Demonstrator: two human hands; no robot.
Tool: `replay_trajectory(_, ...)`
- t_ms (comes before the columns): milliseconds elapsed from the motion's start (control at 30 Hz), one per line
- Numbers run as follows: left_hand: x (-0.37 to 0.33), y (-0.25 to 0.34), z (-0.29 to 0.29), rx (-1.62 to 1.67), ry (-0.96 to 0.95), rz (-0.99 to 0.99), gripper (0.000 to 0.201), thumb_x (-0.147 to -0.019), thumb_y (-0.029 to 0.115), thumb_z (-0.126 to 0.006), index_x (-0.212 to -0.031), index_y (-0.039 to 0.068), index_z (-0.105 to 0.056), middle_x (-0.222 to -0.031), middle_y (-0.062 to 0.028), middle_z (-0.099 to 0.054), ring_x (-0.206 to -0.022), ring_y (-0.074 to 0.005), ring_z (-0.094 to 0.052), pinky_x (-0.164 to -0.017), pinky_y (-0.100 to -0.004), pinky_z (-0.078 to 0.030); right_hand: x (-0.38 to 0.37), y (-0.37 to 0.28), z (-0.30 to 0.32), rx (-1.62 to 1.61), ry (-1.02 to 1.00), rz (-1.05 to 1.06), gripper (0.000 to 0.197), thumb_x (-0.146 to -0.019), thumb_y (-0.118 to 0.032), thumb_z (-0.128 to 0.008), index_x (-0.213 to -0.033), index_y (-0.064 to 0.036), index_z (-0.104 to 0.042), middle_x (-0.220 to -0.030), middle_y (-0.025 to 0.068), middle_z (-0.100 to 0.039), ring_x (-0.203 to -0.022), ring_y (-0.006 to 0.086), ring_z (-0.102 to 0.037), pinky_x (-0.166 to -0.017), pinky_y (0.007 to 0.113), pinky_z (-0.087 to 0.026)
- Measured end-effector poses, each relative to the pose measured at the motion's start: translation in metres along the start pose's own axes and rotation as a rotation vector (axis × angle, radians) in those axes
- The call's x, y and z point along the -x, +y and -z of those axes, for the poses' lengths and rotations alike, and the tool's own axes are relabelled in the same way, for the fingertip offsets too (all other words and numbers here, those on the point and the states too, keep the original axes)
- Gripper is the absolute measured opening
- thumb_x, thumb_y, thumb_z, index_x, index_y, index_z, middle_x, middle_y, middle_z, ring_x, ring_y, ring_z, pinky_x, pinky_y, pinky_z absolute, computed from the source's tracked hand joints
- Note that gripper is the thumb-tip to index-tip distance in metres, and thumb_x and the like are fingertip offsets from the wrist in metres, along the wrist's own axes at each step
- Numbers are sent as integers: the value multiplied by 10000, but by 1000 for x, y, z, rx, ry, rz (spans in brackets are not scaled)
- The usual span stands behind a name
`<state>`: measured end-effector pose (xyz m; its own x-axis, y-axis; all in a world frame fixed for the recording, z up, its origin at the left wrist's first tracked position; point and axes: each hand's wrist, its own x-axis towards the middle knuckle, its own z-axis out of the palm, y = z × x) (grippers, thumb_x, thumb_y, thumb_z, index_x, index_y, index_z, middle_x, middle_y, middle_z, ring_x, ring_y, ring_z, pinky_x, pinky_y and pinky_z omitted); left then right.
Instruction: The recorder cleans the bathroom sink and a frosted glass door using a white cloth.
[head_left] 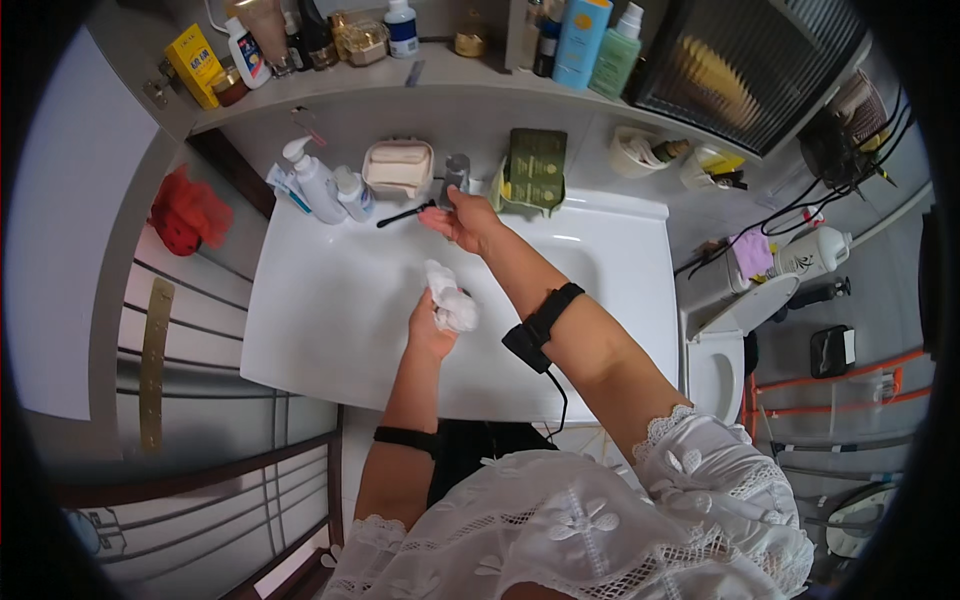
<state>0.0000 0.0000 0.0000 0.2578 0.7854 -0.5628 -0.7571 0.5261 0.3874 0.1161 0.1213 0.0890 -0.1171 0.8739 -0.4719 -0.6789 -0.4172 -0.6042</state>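
- The white wad [452, 304] is in the left hand [430, 328], over the white sink [322, 300]. It is on the person's side of the green pack [538, 165], a bit to the left of it. It may be paper or cloth; I cannot tell.
- To do this part well, keep the wad bunched up, so no loose end hangs down. It looks soft, so a light hold should do.
- The left fingers are bent around the wad and hold it. Some of them hide behind it.
- The right hand [468, 220] is left of the green pack and nearer the person. Its thumb is at the grey upright piece [456, 172] — I cannot tell if they touch.
- The right fingers are a little bent, but I cannot tell if they squeeze anything. A thin dark stick [402, 215] ends by their tips — maybe held, maybe just behind.
- Slow, small moves seem best here. The white box [398, 168], the small bottle [355, 195] and the pump bottle [317, 188] stand left of the green pack, and a bump could tip the bottles.
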Motion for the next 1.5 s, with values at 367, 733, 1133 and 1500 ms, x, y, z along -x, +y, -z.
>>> replay_trajectory(367, -70, 38, -30, -14, -44, 233, 411, -975, 371, -267, -1153, 86, -503, -1045, -102, -595, -956, -252, -587, -845, -407, -481, -14, -17, 6, 186, 28, 60, 262, -952, -242, -400, -963, 9, -474, -674, 112, -568, -492, 201, -561, -410, 294, -450)
replay_trajectory(733, -119, 42, -24, -71, -104, 367, 466, -912, 504, -373, -1085, 100, -527, -903, -68, -605, -837, -219, -597, -746, -377, -500, -14, 97, 73, 829, 550, 703, 262, -910, -233, -452, -1030, -21, -549, -867, 123, -580, -827, 220, -567, -744, 309, -448)
replay_trajectory(1133, -137, 48, 1, -153, 1, 320, 435, -925, 371, -291, -1103, 43, -515, -985, -140, -571, -895, -290, -577, -801, -436, -488, -20, 127, 35, 907, 494, 877, 214, -846, -193, -543, -912, 10, -556, -761, 194, -600, -748, 317, -589, -708, 370, -462)
replay_trajectory(1500, -146, 43, 17, 62, -365, 370, 512, -911, 466, -342, -1192, 61, -481, -1188, -135, -524, -1134, -320, -465, -962, -525, -365, -44, 126, 60, 1184, 539, 825, 315, -819, -292, -575, -849, 21, -586, -957, 234, -552, -885, 413, -513, -780, 475, -415)
